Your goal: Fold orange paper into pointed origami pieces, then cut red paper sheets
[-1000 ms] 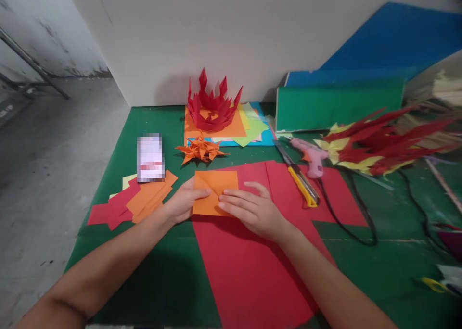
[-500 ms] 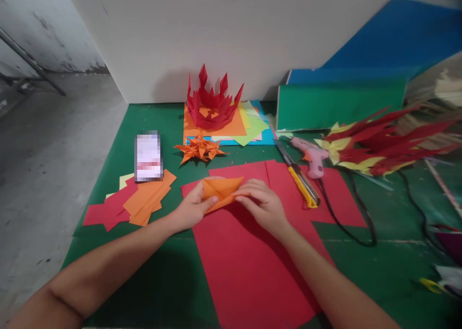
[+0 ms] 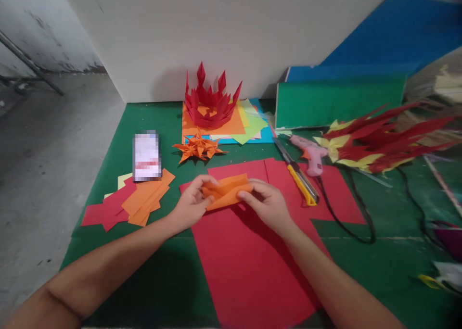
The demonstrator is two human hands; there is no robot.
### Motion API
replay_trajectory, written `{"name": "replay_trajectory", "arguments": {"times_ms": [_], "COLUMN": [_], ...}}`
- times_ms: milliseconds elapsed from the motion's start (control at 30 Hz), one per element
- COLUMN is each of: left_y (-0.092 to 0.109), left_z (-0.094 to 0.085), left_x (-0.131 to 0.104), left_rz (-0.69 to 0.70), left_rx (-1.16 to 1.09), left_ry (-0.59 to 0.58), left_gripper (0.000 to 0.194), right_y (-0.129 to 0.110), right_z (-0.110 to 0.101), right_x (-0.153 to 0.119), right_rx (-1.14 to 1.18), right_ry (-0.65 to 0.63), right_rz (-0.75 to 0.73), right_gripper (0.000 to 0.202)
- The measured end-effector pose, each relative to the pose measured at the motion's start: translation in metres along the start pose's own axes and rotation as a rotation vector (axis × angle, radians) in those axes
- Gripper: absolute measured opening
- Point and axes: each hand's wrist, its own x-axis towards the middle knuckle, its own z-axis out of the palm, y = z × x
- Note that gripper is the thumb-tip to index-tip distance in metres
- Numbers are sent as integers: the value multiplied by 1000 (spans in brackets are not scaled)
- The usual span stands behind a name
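Note:
Between my two hands is a folded piece of orange paper (image 3: 227, 192), held a little above large red paper sheets (image 3: 252, 252). My left hand (image 3: 195, 199) pinches its left end, thumb in front and fingers curled behind. At the right end, my right hand (image 3: 265, 201) grips the paper between thumb and fingers. Just beyond the hands lie folded orange paper stars (image 3: 200, 148). A red folded-paper crown (image 3: 212, 105) stands behind them on stacked coloured paper.
To the left are a phone (image 3: 147, 156) and loose paper pieces (image 3: 144, 201). A yellow utility knife (image 3: 301, 184) and a pink glue gun (image 3: 310, 156) with a black cord lie right. Red and yellow paper strips (image 3: 378, 141) sit farther right, before a green board (image 3: 339, 105).
My right hand has shifted its grip to the right end of the orange paper, thumb now on its front. The paper has turned from a pointed shape to a flatter, longer fold.

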Motion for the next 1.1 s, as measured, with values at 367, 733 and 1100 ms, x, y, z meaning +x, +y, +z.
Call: {"name": "replay_trajectory", "arguments": {"times_ms": [367, 733, 1100], "left_y": [5, -2, -2], "left_z": [0, 1, 0], "left_x": [-4, -5, -6], "left_rz": [223, 84, 61], "left_rx": [516, 472, 348], "left_ry": [31, 107, 87], "left_gripper": [18, 30, 30], "right_y": [0, -3, 0], "right_z": [1, 6, 1], "right_x": [-6, -10, -5], "right_rx": [-173, -41, -4], "right_ry": [81, 209, 28], "right_rz": [-18, 116, -15], "right_gripper": [34, 29, 29]}}
